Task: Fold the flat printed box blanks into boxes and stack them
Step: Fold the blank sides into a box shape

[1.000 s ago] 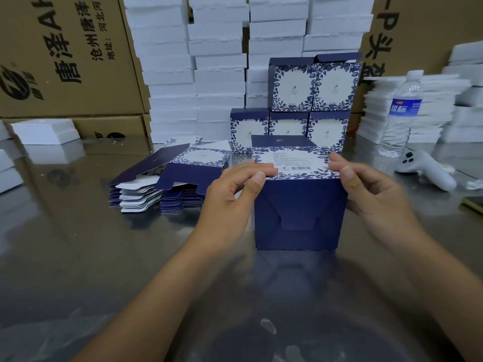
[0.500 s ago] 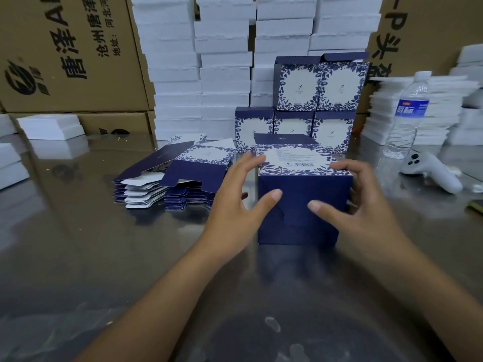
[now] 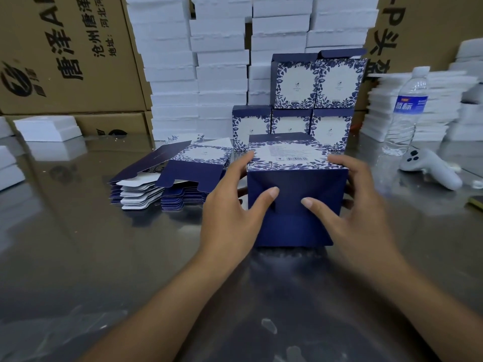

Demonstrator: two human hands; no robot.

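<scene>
A folded navy box (image 3: 291, 176) with a blue floral printed top lies on its side on the shiny metal table (image 3: 78, 257) in front of me. My left hand (image 3: 230, 205) grips its left side, thumb pressed on the near navy face and a finger on the top corner. My right hand (image 3: 352, 212) grips the right side, its thumb on the same face. A pile of flat printed blanks (image 3: 167, 184) lies to the left. Behind stand finished boxes (image 3: 313, 84), stacked in two rows.
Tall stacks of white foam trays (image 3: 198, 66) and brown cartons (image 3: 65, 53) line the back. A water bottle (image 3: 407, 108) and a white controller (image 3: 431, 168) sit at the right, with more white stacks (image 3: 431, 100) behind them.
Both hands came down from the box's top edge to its sides. The thumbs now press the near navy face, where the flaps sit flatter.
</scene>
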